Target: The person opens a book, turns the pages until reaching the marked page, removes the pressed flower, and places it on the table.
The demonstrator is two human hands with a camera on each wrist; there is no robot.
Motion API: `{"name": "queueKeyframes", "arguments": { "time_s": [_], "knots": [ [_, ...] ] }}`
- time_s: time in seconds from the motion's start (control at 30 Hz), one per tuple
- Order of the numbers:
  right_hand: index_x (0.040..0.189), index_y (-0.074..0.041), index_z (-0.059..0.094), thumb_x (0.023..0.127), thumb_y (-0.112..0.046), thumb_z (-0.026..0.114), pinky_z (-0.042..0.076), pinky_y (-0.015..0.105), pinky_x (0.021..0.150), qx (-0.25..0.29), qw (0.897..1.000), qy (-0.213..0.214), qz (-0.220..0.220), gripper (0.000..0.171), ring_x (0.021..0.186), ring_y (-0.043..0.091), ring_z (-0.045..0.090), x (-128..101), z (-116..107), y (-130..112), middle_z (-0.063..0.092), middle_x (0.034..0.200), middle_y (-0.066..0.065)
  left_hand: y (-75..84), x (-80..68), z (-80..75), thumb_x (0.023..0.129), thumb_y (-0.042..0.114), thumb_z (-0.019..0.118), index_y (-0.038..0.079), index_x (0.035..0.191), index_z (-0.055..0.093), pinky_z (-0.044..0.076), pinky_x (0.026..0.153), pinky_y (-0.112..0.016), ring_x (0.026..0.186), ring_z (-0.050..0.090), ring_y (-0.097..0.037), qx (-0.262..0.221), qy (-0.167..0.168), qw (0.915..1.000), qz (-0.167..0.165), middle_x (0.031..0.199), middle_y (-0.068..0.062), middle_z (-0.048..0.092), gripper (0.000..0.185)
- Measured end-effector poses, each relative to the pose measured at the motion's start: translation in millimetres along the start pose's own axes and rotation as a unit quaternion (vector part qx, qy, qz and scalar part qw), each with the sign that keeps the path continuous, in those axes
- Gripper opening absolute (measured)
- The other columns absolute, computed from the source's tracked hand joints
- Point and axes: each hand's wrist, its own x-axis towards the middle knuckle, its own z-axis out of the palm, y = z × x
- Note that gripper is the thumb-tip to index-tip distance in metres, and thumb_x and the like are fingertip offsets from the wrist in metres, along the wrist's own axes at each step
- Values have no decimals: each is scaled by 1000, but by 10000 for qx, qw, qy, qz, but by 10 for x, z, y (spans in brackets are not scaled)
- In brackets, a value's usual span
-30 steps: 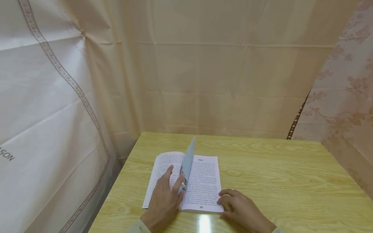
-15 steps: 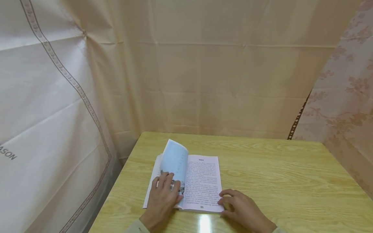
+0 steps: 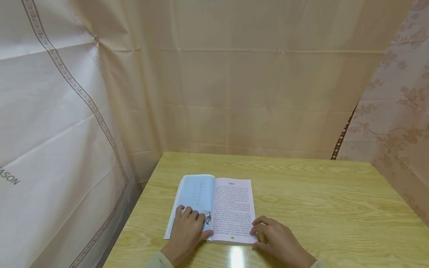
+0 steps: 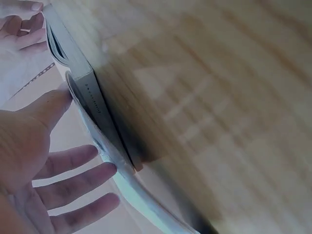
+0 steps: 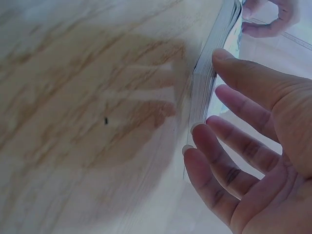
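Open book flat on the wooden table, near the front left part, spine toward the middle of the spread. Pale blue page on the left side, white printed page on the right. Left hand palm down on the lower part of the blue page, fingers relaxed and lightly spread, pressing the paper flat, gripping nothing. Right hand resting on the table at the lower right corner of the book, fingers slightly bent and fairly wide, tips against the stacked page edges, thumb at the top of the stack, nothing pinched. Seen from the left wrist: same book edge-on, the left pages bowed under the left hand. Beige cloth hung behind the table, a white sheet to the left, flowered fabric to the right.
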Motion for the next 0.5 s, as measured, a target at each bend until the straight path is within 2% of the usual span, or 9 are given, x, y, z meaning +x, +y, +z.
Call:
{"name": "queueKeyframes", "arguments": {
  "time_s": [0.17, 0.27, 0.37, 0.5],
  "knots": [
    [94, -22, 77, 76, -37, 90, 59, 39, 80, -48, 9999, 134, -83, 26, 99, 18, 67, 8, -1, 6, 67, 113, -6, 0, 11, 6, 84, 63, 73, 11, 103, 74, 54, 80, -42, 87, 63, -24, -354, -121, 9991, 185, 93, -5, 69, 56],
    [94, -23, 78, 77, -37, 90, 58, 40, 81, -43, 9999, 117, -80, 25, 99, 18, 67, 13, -9, 8, 67, 112, -7, -3, 31, 3, 89, 55, 73, 8, 110, 73, 57, 84, -39, 95, 64, -23, -759, -228, 9960, 411, 104, -5, 69, 51],
    [94, -24, 80, 77, -37, 90, 58, 41, 81, -23, 10000, 45, -63, 23, 99, 17, 67, 22, -18, 11, 67, 112, -8, 4, 56, -9, 93, 47, 73, 7, 112, 72, 57, 87, -37, 103, 62, -22, -1058, -364, 9917, 634, 111, -5, 67, 44],
    [93, -25, 81, 77, -38, 89, 59, 39, 80, 2, 9999, -34, -102, 23, 98, 15, 67, 36, -35, 27, 68, 111, -8, 29, 79, -40, 95, 41, 73, 8, 109, 72, 57, 81, -35, 105, 60, -21, -1196, -513, 9884, 786, 112, -4, 64, 36]
  ]
}}
